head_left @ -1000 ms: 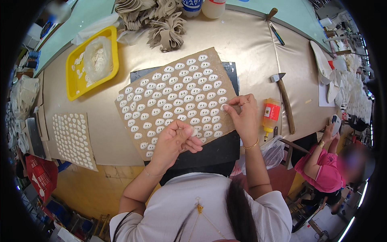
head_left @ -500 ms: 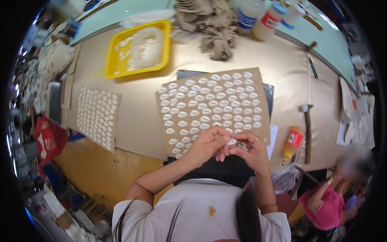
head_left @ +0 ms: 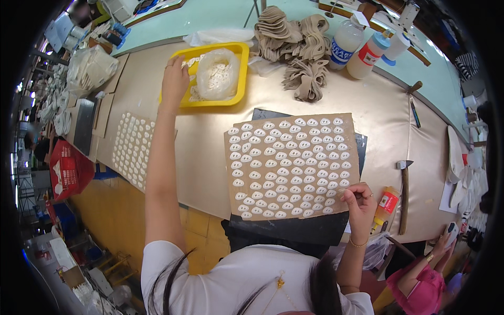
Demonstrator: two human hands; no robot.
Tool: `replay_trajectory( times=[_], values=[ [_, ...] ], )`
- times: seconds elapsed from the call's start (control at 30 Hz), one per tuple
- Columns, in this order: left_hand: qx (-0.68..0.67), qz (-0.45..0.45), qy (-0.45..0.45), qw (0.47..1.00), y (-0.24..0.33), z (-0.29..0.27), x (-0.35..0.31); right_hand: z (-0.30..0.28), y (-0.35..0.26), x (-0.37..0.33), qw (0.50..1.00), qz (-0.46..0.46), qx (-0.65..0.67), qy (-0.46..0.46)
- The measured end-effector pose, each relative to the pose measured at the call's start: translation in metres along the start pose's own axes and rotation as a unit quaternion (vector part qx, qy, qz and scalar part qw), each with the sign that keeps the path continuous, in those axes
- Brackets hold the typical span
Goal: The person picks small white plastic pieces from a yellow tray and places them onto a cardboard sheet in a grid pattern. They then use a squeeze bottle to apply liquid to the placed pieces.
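Over left end of yellow tray: left hand, can't tell finger state. Right hand at lower-right edge of brown board, thumb-index nearly together, grip unclear.

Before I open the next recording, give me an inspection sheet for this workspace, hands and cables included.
Surface: gold-coloured table; dark sheet under the board.
Job's things: board bearing rows of white pieces; second batch at left; yellow tray with loose pieces and a filled bag.
Clutter: hammer, small bottle right of the board; beige stacks, larger bottles beyond.
Hands: left hand at the tray's left edge; right hand at the board's lower right corner; grips unclear.
Cables: nothing seen near the hands.
Surroundings: red basket at left; person in pink at right.
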State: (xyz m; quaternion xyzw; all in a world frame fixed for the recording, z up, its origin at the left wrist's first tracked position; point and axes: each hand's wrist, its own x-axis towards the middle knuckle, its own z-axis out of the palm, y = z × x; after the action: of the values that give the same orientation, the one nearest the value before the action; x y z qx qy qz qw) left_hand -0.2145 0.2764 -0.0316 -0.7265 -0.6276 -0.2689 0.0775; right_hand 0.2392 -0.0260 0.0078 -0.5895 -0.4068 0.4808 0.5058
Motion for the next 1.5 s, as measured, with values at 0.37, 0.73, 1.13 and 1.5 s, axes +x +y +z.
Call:
replay_trajectory(
  times=[0.37,0.73,1.13,1.5],
  values=[
    [0.078,0.113,-0.226,0.964,-0.061,0.065,0.009,-0.024,0.008,0.007,0.988,0.058,-0.079,0.115],
    [0.027,-0.033,-0.345,0.938,-0.003,0.002,0.0,-0.022,0.019,0.008,0.976,0.096,-0.171,0.093],
    [0.071,-0.029,-0.279,0.957,0.007,0.01,-0.01,-0.009,0.026,-0.007,0.925,-0.023,-0.361,0.113],
    [-0.358,-0.329,-0.144,0.862,-0.033,-0.003,-0.001,-0.009,0.012,-0.005,0.935,-0.04,-0.331,0.12]
  ],
)
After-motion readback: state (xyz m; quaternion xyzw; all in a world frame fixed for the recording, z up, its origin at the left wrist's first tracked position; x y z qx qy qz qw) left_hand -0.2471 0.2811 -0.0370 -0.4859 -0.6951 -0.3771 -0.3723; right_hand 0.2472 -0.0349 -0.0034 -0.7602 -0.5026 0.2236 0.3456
